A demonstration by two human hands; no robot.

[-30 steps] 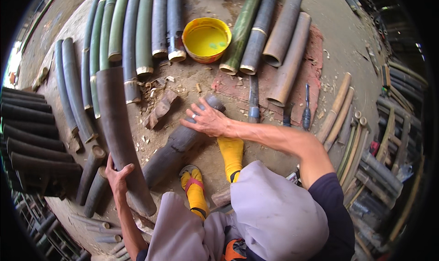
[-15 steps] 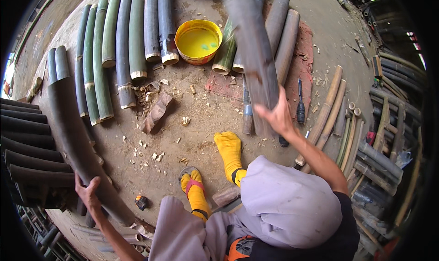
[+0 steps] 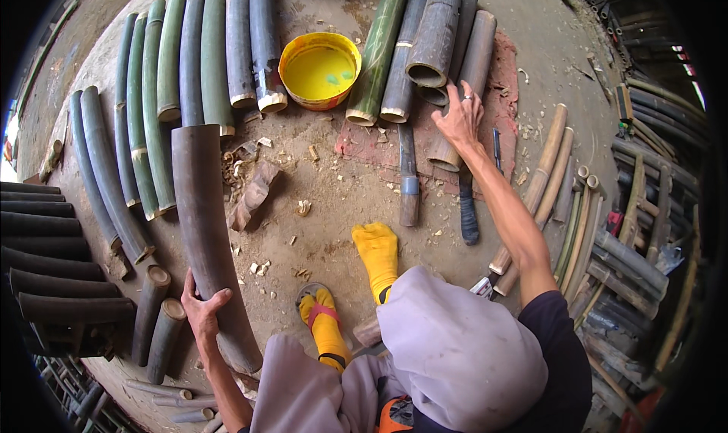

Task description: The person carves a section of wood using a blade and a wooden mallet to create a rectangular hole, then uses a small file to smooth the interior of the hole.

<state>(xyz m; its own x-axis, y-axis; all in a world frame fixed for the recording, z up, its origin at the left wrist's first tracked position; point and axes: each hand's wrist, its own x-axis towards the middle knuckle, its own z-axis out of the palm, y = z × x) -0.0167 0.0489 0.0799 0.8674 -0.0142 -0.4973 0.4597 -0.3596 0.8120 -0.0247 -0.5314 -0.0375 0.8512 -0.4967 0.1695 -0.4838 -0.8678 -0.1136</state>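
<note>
My left hand (image 3: 203, 312) is wrapped round the side of a thick dark bamboo tube (image 3: 208, 228), which stands up from the floor at my left. My right hand (image 3: 461, 118) is empty, its fingers bent and apart, by the open end of a grey bamboo tube (image 3: 437, 39). That tube rests on top of others at the back. Below the hand another brown bamboo tube (image 3: 470, 103) lies on a reddish mat. A tool with a dark wrapped handle (image 3: 469, 213) lies near it, partly under the tube.
Green and grey bamboo tubes (image 3: 214, 54) lie in a row at the far left. A yellow bucket (image 3: 319, 88) of yellow liquid stands between the groups. Dark tubes (image 3: 64, 309) are stacked at the left edge. Thin poles (image 3: 542, 183) and bamboo pieces lie right. Shavings litter the floor.
My right hand has let go of the grey bamboo tube, which now lies on the far pile. My left hand has swung its dark bamboo tube to the right and more upright.
</note>
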